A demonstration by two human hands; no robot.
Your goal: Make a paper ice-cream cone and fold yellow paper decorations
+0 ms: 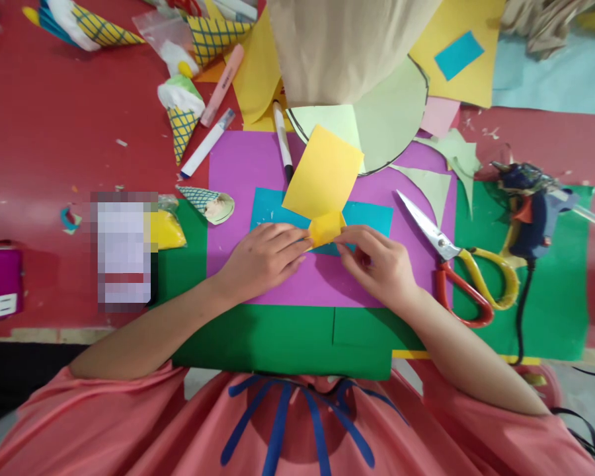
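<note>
You're mid-fold on the yellow paper (322,178), bottom corner only.

Your left hand (262,258) and right hand (377,261) both pinch its turned-up lower corner over the teal sheet (272,206); the rest stands unfolded, scissors (456,264) idle beside.

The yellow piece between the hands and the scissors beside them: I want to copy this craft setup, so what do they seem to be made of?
The yellow piece looks like thin matte coloured paper: it bends up from a sharp crease where the left hand and right hand pinch it. The scissors seem to have shiny metal blades, which catch the light, and glossy yellow and red handles, probably plastic.
</note>
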